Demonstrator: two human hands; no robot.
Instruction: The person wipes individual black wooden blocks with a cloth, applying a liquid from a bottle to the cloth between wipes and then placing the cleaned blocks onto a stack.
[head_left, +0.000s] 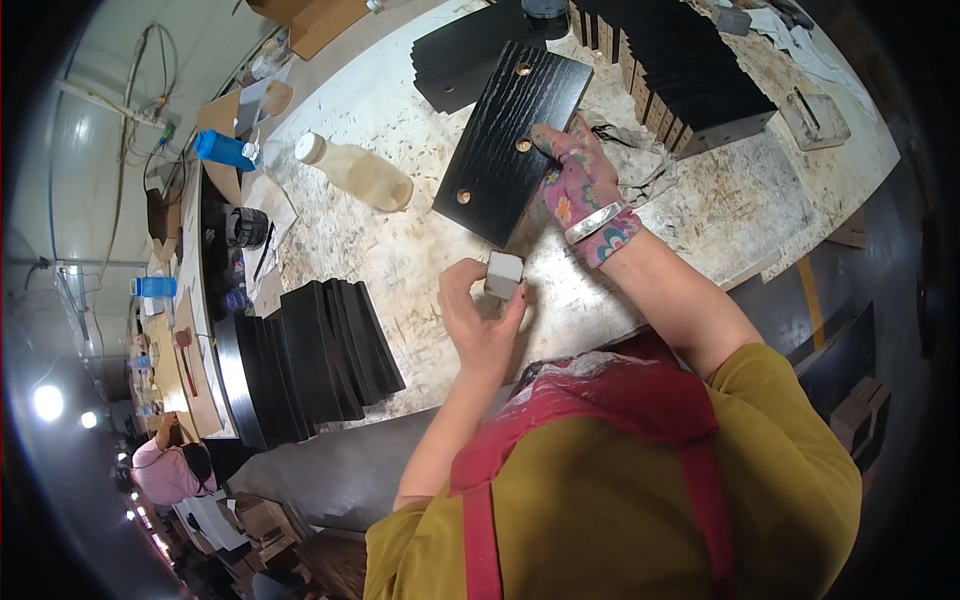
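Observation:
A black wood-grained board [500,125] with three round holes is held tilted above the worktable. My right hand [582,180], in a pink flowered glove with the fingertips bare, grips its right edge near the middle hole. Between the thumb and fingers of my bare left hand [480,315] is a small pale grey block [504,274], which looks like a sanding block. The block is close below the board's lower corner; whether they touch, I cannot tell.
Black boards [310,360] stand in a leaning row at left; a long row of black pieces [690,80] lines the far right. More flat boards [460,60] lie behind. A bottle of cloudy liquid [360,175], a rag [640,165] and a blue bottle [222,149] are around the worktable [400,260].

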